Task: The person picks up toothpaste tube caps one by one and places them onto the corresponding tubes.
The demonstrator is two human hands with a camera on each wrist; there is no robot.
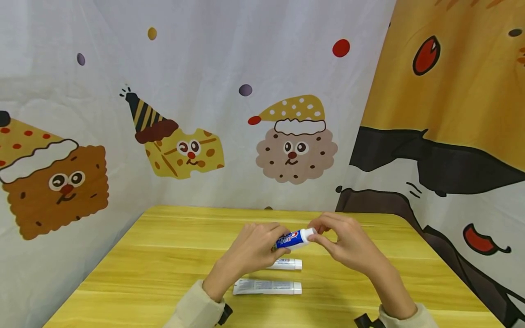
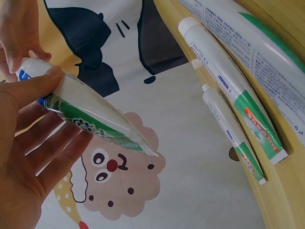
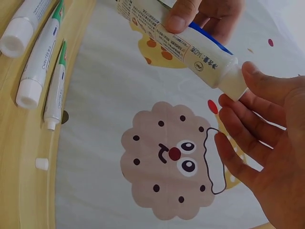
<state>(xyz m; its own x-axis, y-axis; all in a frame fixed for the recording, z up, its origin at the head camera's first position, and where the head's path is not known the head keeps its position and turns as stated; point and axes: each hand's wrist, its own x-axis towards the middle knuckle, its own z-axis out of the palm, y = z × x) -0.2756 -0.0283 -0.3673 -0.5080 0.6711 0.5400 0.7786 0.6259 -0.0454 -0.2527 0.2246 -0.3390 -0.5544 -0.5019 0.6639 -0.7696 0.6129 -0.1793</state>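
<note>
My left hand (image 1: 255, 248) grips a blue, white and green toothpaste tube (image 1: 289, 239) above the table, thumb on top and fingers beneath, as the left wrist view shows. The tube's white cap (image 3: 233, 82) points right. My right hand (image 1: 348, 243) pinches that cap between thumb and fingertips. Below the hands lie a white toothpaste tube (image 1: 267, 287) and a shorter one (image 1: 290, 263), partly covered by my left hand in the head view. The smallest tube (image 3: 56, 90) shows a bare narrow nozzle in the right wrist view, and a small white cap (image 3: 42, 163) lies apart from it.
The wood-grain table (image 1: 172, 255) carries the lying tubes side by side, their capped ends to the right. A white curtain (image 1: 229, 50) printed with cartoon biscuits and cheese hangs behind the table, with an orange and black printed section (image 1: 459, 105) on the right.
</note>
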